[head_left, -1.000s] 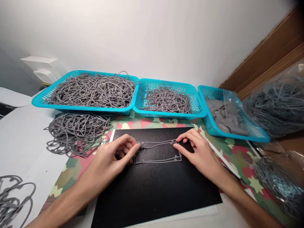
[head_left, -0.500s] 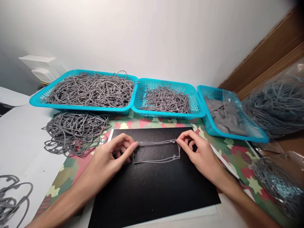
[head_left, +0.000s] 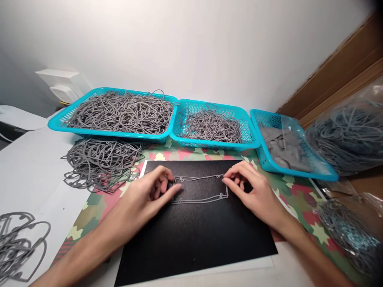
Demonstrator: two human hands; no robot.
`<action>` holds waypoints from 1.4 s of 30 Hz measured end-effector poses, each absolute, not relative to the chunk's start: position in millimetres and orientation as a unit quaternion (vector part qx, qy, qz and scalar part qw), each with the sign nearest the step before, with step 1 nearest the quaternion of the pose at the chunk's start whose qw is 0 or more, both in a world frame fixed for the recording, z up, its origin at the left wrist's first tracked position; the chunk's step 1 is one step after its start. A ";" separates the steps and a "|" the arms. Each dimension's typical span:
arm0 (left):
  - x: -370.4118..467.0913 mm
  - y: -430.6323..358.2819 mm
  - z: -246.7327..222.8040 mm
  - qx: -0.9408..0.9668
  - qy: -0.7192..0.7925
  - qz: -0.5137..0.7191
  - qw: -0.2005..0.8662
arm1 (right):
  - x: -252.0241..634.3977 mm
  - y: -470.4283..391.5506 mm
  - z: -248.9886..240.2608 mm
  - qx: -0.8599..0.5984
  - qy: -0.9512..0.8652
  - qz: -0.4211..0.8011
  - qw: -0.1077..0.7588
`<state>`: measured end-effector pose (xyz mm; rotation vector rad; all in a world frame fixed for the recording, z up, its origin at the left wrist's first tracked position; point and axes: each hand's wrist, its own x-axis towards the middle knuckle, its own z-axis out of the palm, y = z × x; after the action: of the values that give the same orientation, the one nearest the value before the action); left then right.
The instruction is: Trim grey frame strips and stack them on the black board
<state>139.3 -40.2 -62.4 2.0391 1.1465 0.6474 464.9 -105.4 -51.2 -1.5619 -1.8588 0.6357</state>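
A thin grey rectangular gasket (head_left: 200,200) with small loops near its corners lies over a black sheet (head_left: 203,235). At its left end is my left hand (head_left: 152,193), thumb and index finger apart, the thumb tip just over the frame's left side. My right hand (head_left: 253,187) pinches the gasket's upper right corner between thumb and fingers. The black sheet rests on a camouflage-patterned mat (head_left: 85,217).
Blue baskets of grey gaskets stand behind the sheet: a left one (head_left: 110,135), a middle one (head_left: 215,145) and a right one (head_left: 299,171). A gasket pile (head_left: 101,163) lies left. Plastic bags (head_left: 347,135) stand right.
My left thumb and index finger have parted and let go of the gasket's left end. The gasket's two long sides look flatter. The view has shifted slightly.
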 end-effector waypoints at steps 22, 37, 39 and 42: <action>121.0 -36.5 -54.5 0.862 0.294 0.194 0.363 | 475.0 -113.8 -39.9 -0.532 -0.751 0.326 0.216; 127.4 -29.4 -69.0 0.842 0.373 0.275 0.275 | 467.7 -107.5 -56.0 -0.589 -0.697 0.265 0.313; 131.7 -26.3 -70.1 0.841 0.383 0.269 0.271 | 465.0 -103.7 -62.5 -0.614 -0.681 0.240 0.320; 137.3 -23.1 -72.6 0.835 0.402 0.252 0.278 | 462.3 -98.3 -71.2 -0.632 -0.670 0.216 0.325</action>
<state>137.3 -23.1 -72.6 2.2412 1.0774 0.6767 462.3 -98.3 -71.2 -1.6571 -1.7568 0.5663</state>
